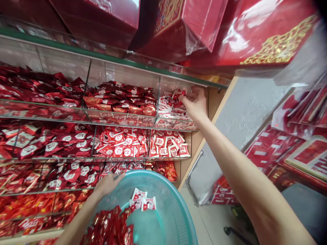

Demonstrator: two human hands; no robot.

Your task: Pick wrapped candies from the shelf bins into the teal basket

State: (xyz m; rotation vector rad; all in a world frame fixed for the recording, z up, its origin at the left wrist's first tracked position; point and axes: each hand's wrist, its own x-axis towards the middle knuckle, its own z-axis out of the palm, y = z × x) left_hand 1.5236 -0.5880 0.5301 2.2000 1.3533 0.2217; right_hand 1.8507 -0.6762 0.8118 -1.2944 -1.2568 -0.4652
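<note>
My right hand (195, 102) reaches up into the top right compartment of a clear-fronted shelf. Its fingers are curled down onto the white and red sweet packets (168, 105) piled there. My left hand (108, 183) grips the far rim of a turquoise plastic basket (173, 211) held low in front of me. Inside the basket lie a heap of dark red wrapped sweets (109, 228) and a few white and red packets (140, 200).
The shelf (122, 61) has several rows of acrylic bins full of red wrapped sweets. Large red gift boxes (255, 34) sit on top. A grey wall (245, 112) and racks of red envelopes (301, 153) stand to the right.
</note>
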